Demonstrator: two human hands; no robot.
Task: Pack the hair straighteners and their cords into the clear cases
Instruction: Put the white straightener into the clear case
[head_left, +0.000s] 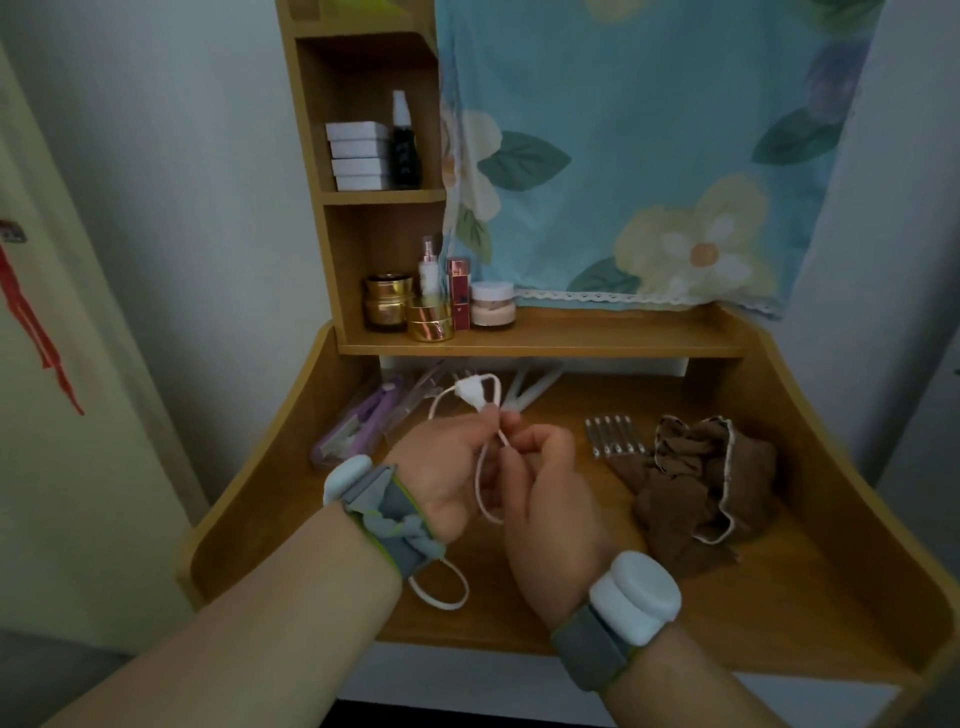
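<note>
Above the wooden desk (779, 597), my left hand (447, 475) and my right hand (550, 493) both pinch a thin pale pink cord (485, 486). Its white plug (475, 395) sticks up just beyond my left fingers, and a loop of the same cord (441, 592) hangs below my left wrist onto the desk. A purple hair straightener inside a clear case (358, 423) lies at the back left of the desk. A white straightener (535, 392) lies under the shelf at the back, partly hidden behind my hands.
A brown cloth (696, 483) and a row of metal hair clips (613, 434) lie on the right of the desk. Cosmetic jars (431, 322) and bottles stand on the shelf. A floral curtain (649, 156) hangs behind.
</note>
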